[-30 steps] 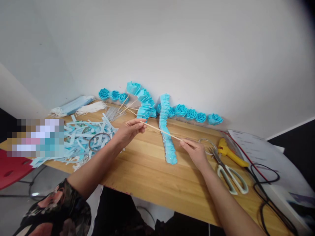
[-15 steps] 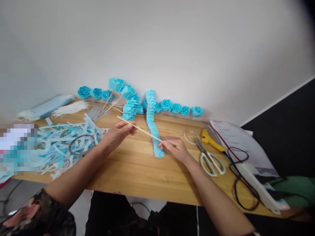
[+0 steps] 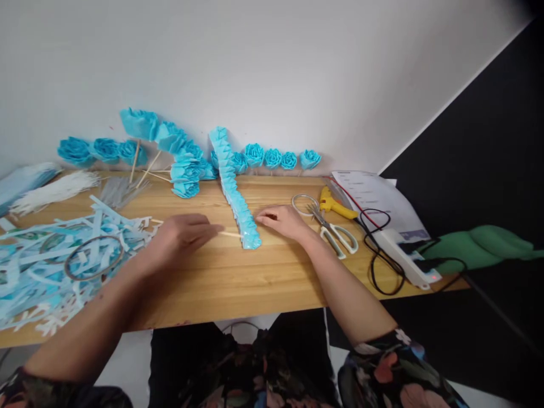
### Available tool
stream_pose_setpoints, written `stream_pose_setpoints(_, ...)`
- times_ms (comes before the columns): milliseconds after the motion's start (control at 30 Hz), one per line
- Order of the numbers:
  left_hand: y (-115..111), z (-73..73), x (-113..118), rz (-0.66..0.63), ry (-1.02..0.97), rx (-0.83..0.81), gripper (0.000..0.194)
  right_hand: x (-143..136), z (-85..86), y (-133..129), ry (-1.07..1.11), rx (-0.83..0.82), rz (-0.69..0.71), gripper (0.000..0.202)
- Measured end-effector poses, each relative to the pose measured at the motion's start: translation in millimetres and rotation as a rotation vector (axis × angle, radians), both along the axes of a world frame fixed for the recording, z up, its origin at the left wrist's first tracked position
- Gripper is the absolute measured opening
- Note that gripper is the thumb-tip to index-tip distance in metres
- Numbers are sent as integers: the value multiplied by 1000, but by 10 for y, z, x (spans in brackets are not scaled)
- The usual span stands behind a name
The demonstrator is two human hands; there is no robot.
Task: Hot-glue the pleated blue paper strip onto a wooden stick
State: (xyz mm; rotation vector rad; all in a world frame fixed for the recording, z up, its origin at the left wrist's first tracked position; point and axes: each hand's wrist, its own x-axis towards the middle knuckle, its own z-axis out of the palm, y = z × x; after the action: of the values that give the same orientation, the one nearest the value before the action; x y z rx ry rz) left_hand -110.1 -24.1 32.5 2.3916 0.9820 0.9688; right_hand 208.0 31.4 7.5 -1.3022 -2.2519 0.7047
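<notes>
Left hand [image 3: 185, 238] is pinching a stick [image 3: 232, 234], tip sitting at the near end of the blue strip [image 3: 230, 181]; that end is lying on the table [image 3: 255, 280]. Right hand [image 3: 285, 221] is holding curled fingers just beside it; can't tell if pinching anything. Scissors [image 3: 324, 222] lying nearby.

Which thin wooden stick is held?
The stick in the left hand, tip at the pleated light blue paper strip; the other sticks extend from blue paper flowers.

Pale-handled metal scissors [image 3: 326, 225] lie beside a thin round silver ring [image 3: 305, 195]. Farther right, a long white plastic power strip [image 3: 396, 254] rests near a printed white paper sheet [image 3: 378, 198].
</notes>
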Motion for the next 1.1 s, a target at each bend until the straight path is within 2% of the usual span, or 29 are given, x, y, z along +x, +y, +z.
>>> stream_pose_setpoints(167,-86,-40,191,-150,179,51,36,-35,8,-14,-37,-31,3,7)
stream_pose_setpoints(400,-104,-234,133,-159,298,-12,51,-43,8,-23,-58,-29,4,9)
stream_pose_setpoints(633,-154,-99,231,-115,319,-65,36,-41,-6,-21,-59,-23,13,11)
stream_pose_setpoints(900,-146,-212,201,-88,394,-121,37,-48,9,-32,-82,-20,10,13)
stream_pose_setpoints(1100,-143,-167,251,-82,418,-123,39,-56,33,-40,-101,-33,-3,13)
